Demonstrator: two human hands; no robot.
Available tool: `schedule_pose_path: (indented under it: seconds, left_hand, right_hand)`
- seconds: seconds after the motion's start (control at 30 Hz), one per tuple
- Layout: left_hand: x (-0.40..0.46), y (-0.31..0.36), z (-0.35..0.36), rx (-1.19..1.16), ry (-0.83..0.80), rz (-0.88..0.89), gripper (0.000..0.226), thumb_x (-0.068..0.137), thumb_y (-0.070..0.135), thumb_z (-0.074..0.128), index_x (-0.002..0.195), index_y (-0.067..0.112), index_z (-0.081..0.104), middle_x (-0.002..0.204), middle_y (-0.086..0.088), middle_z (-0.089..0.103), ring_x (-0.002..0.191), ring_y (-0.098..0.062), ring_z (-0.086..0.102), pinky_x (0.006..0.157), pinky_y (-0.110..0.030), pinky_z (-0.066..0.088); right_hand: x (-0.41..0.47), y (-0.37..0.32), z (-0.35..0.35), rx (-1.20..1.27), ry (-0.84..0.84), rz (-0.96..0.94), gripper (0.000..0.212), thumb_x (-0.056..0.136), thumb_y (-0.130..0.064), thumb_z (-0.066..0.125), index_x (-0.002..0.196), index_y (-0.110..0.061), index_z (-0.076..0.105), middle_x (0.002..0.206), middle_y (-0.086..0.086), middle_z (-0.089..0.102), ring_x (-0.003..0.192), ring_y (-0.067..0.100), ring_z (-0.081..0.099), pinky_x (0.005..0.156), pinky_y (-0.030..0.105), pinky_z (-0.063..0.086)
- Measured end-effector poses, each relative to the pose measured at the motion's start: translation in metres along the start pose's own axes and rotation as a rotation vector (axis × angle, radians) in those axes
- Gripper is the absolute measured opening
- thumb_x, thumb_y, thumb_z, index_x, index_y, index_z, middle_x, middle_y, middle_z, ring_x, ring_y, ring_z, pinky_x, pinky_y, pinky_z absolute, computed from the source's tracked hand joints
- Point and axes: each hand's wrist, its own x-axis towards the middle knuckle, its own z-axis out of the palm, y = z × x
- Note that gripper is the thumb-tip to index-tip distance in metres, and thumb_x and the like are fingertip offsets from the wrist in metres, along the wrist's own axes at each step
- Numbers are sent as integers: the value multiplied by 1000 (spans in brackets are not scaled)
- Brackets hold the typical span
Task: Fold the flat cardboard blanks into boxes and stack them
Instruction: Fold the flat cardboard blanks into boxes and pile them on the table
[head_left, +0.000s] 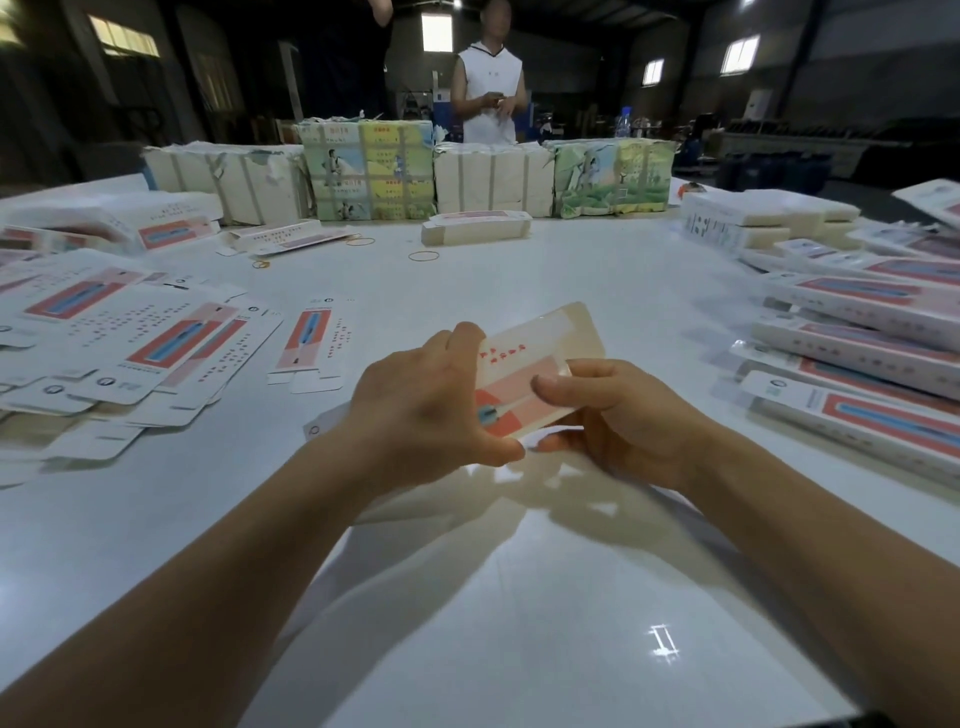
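From the head view, both forearms reach forward above the white table. The left hand and the right hand each grip one end of a cardboard blank, held tilted above the table, between the hands.

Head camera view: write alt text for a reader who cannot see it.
Both hands, left hand and right hand, grip a partly folded cardboard box blank above a white table. Flat blanks lie scattered to the left, folded boxes are stacked to the right, and wrapped bundles line the far edge, where a person in white stands.
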Motion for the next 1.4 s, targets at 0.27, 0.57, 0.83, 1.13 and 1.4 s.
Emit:
schedule_pose_path:
  seconds: [0.27, 0.57, 0.83, 1.13, 1.4]
  left_hand:
    - [7, -12, -4, 55, 18, 42, 51, 70, 63, 68, 105, 29, 53, 98, 6, 64, 56, -9, 47, 49, -17, 34]
    - [9, -33, -2, -166, -211, -114, 58, 62, 71, 67, 104, 36, 48, 87, 18, 52, 73, -13, 59, 65, -24, 52]
    - [9, -40, 4, -162, -3, -199, 59, 63, 71, 64, 103, 32, 47, 90, 13, 55, 69, -9, 58, 63, -31, 55]
    - [9, -22, 9, -91, -22, -139, 52, 69, 71, 62, 99, 31, 46, 88, 12, 55, 71, -9, 56, 59, -27, 49]
    - [6, -24, 12, -91, -54, -98, 49, 69, 70, 62, 99, 35, 44, 86, 19, 51, 65, -10, 56, 55, -19, 42]
  right_hand:
    - [0, -1, 1, -57, -27, -77, 15, 78, -11, 70, 89, -19, 77, 89, 8, 71, 74, 19, 66, 67, 32, 54]
    - [4, 3, 3, -161, 187, -158, 12, 87, -7, 63, 90, -16, 70, 82, 7, 72, 60, 16, 62, 55, 27, 49]
    - [5, 9, -2, -407, 675, -395, 28, 88, -18, 64, 116, -21, 64, 88, -5, 64, 56, 2, 60, 55, 19, 50]
    - [3, 11, 14, -532, 580, -453, 28, 93, -23, 58, 78, -47, 63, 89, 2, 60, 73, 19, 59, 70, 34, 51]
    - [2, 10, 11, -476, 592, -370, 28, 91, -16, 61, 67, -29, 66, 79, -2, 57, 62, 12, 52, 59, 21, 39]
